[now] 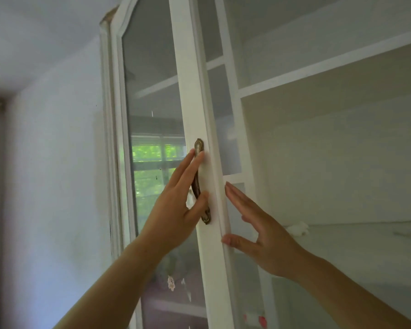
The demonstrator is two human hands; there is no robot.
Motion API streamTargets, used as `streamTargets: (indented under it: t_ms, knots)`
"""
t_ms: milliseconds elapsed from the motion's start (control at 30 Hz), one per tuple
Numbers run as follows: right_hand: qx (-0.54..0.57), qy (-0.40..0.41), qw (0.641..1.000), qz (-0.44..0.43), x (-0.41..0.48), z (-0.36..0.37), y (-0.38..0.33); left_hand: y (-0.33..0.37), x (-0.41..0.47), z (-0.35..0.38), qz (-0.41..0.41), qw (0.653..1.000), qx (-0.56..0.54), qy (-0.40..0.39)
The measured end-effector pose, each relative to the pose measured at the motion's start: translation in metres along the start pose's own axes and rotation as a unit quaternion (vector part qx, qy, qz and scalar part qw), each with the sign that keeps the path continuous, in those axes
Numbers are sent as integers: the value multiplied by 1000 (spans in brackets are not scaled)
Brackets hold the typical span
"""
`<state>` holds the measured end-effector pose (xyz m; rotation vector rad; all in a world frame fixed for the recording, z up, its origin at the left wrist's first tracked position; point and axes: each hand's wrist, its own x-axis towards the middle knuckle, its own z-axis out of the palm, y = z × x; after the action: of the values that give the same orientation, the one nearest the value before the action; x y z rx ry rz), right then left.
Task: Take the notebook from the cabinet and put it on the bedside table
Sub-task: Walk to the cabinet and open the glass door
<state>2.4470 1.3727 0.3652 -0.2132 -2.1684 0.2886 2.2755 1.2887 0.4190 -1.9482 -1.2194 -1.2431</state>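
We rest the left hand point(176, 205), grip released, flat on the glazed cabinet door's point(192, 96) brass handle point(199, 184); the right hand point(259, 236), also released, steadies its free edge, likely swinging it. Notebook not visible on the shelves point(318, 67).

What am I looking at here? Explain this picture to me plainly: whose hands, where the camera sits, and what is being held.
There is no machine: a person wears one camera on the head, looking up at a tall white wooden cabinet. Its glass-paned white door stands open. The left hand lies open against the curved brass door handle, fingers not closed round it. The right hand is open too, flat beside the door's edge. Neither hand holds anything. The white shelves in view look bare; no notebook shows.
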Motion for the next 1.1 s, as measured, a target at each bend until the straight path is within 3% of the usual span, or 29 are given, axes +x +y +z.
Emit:
streamTargets:
  t_ms: [500,1100]
  knots:
    - [23,-11,999,27,-1,36,-66,19,-33,-70,-50,995,-81,-9]
    - [91,-46,995,2,9,37,-83,15,-43,-81,-51,993,-104,1]
